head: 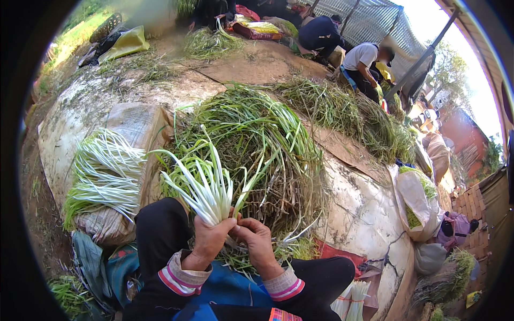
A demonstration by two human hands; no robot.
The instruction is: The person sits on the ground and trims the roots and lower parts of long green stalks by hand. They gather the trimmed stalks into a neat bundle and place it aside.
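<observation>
My left hand (209, 240) is closed around a fanned bunch of white stalks with pale green tips (209, 192). Close beside it, my right hand (257, 240) pinches a single green stalk (245, 194) between thumb and fingers. Right beyond both hands rises a large heap of long green leafy plants with brown roots (277, 180). To the left, cleaned white stalks (108, 172) lie in layers on a sack-covered block (138, 120). Tied bundles of pale stalks (355, 299) are by my right knee.
Another long heap of green plants (353, 116) stretches across the back right. Two people bend over there, one in a white shirt (360, 58). A white sack with greens (417, 200) stands at the right. Pale sheets (357, 208) cover the ground, and a yellow sack (126, 44) lies at the back left.
</observation>
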